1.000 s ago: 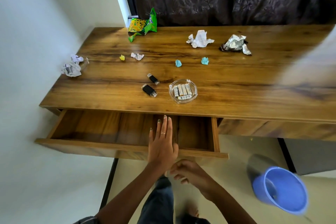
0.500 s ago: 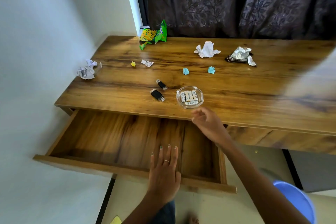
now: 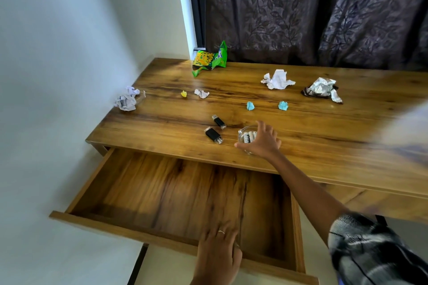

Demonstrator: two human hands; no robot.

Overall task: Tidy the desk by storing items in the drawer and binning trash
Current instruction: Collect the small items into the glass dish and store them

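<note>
The wooden desk (image 3: 324,127) has its left drawer (image 3: 162,192) pulled wide open and bare inside. My left hand (image 3: 218,252) lies flat on the drawer's front edge, holding nothing. My right hand (image 3: 262,141) reaches over a small glass dish (image 3: 243,137) of batteries (image 3: 250,136) near the desk's front, thumb and fingers curled around its rim and hiding most of it. Two black USB sticks (image 3: 218,121) (image 3: 213,135) lie just left of the dish.
Scraps lie across the desk: a green snack bag (image 3: 209,59) at the back, crumpled white paper (image 3: 276,80), a foil wrapper (image 3: 323,89), two blue paper bits (image 3: 250,106) (image 3: 283,105), a yellow bit (image 3: 183,93), a small white scrap (image 3: 201,93), and a paper wad (image 3: 127,102) against the left wall.
The drawer has come further out under my left hand. My right hand rose from below the desk, crossed the front edge and closed around the glass dish. The blue bin left the view.
</note>
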